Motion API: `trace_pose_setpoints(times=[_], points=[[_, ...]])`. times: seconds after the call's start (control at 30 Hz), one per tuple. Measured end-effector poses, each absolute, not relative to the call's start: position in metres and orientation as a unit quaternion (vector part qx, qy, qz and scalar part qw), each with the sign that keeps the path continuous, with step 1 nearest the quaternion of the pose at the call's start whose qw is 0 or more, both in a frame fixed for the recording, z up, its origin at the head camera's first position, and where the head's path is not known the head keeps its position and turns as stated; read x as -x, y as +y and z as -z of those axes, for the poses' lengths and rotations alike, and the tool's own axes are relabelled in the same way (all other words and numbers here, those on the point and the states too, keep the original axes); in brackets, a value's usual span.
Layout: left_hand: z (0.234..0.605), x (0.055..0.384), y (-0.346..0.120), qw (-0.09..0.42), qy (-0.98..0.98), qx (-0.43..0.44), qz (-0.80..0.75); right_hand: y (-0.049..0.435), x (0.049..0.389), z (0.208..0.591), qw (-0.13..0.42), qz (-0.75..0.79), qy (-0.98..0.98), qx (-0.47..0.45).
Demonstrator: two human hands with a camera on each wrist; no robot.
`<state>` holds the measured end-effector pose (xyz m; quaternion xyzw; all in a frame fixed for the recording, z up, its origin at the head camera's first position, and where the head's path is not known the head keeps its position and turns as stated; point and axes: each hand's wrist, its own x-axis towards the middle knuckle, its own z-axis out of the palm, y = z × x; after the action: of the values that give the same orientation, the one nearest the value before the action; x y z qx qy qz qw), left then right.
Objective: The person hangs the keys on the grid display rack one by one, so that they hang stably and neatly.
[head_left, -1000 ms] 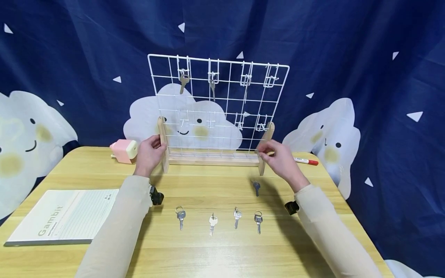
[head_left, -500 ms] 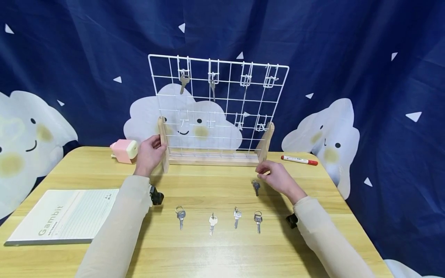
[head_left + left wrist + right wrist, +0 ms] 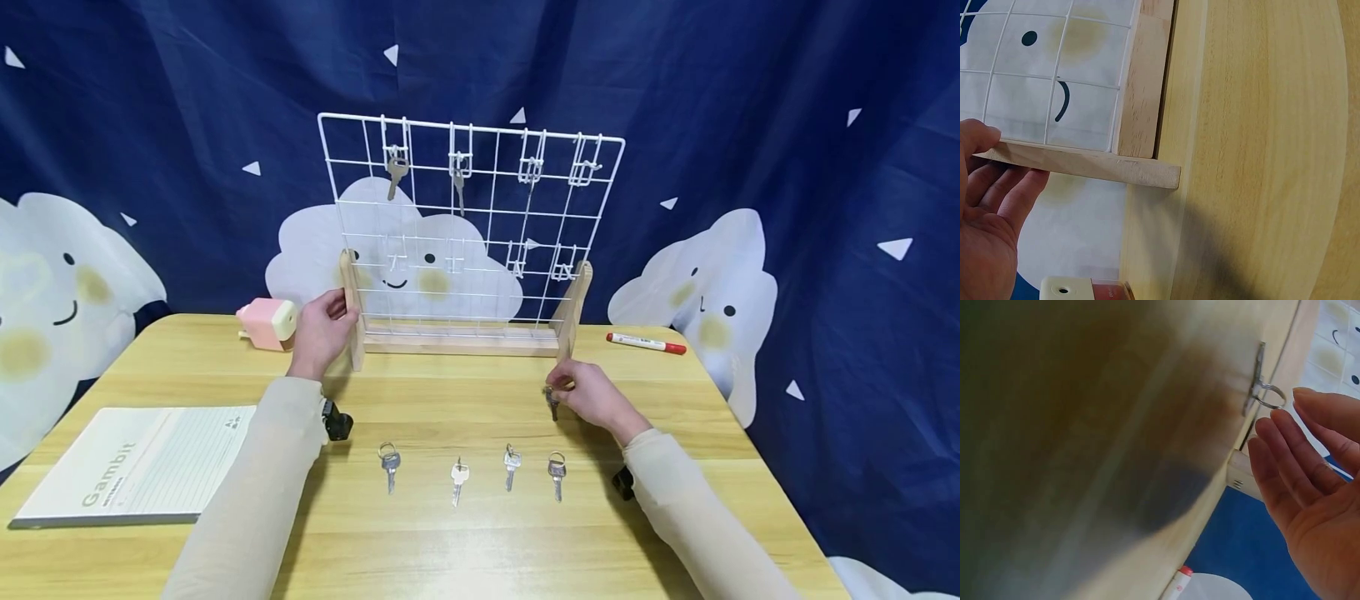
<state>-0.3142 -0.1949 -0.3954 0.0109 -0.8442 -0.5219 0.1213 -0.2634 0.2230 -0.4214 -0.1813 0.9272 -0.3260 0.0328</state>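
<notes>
My left hand (image 3: pixel 324 332) grips the left wooden upright (image 3: pixel 1085 164) of a white wire grid rack (image 3: pixel 491 208), thumb on one face and fingers on the other. My right hand (image 3: pixel 592 393) is at a key (image 3: pixel 552 405) lying on the table below the rack's right foot. In the right wrist view, the key's ring (image 3: pixel 1277 392) stands up beside my thumb and fingertips, which are apart. Keys hang from upper hooks, including a brass-coloured key (image 3: pixel 397 177) and a darker key (image 3: pixel 460 190).
Several keys, such as a key with a ring (image 3: pixel 557 475), lie in a row nearer the front. A notebook (image 3: pixel 142 467) is at left, a pink and cream box-shaped object (image 3: pixel 267 323) behind it. A red-capped marker (image 3: pixel 647 343) lies at right. A blue curtain (image 3: pixel 712 100) hangs behind.
My right hand has come down from the rack's right upright to the nearest key on the table. My left hand has stayed on the left upright.
</notes>
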Motion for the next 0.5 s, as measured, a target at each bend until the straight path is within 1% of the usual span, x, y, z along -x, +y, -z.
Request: trace_pose_setpoints(times=[0.1, 0.37, 0.5], points=[[0.3954, 0.3137, -0.1953, 0.124, -0.845, -0.009, 0.52, 0.2213, 0.2634, 0.4231, 0.039, 0.326, 0.929, 0.171], [0.393, 0.3136, -0.1943, 0.124, -0.843, -0.012, 0.523, 0.217, 0.2678, 0.421, 0.044, 0.29, 0.938, 0.185], [0.3937, 0.3128, -0.1938, 0.121, -0.842, -0.01, 0.525, 0.2147, 0.2691, 0.4215, 0.05, 0.271, 0.945, 0.178]])
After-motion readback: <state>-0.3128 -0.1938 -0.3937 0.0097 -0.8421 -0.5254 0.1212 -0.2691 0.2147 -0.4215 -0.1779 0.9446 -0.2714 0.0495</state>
